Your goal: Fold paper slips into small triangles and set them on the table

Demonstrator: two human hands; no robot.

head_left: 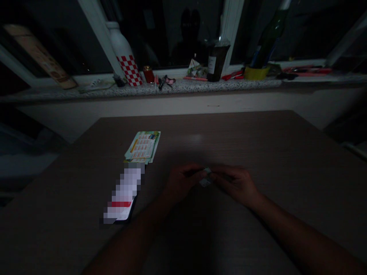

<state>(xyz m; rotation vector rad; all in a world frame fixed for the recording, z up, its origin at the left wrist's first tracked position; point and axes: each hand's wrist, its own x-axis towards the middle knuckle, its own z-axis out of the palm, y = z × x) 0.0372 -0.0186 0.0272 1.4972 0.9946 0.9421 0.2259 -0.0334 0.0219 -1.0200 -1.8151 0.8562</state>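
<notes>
Over the middle of the table, my left hand and my right hand meet at a small pale greenish piece of paper. Each hand pinches it between thumb and fingers, from its own side. The paper looks folded, but in this dim light its creases and print are hard to make out, and fingertips cover part of it. Left of my left hand lies a phone with its screen lit and blurred. Just beyond the phone is a small stack of printed paper slips, green-edged with red print.
Along the far side runs a speckled stone windowsill under dark windows. It carries a white bottle with red checks, a small red jar, a dark plastic cup and a green bottle in a yellow holder.
</notes>
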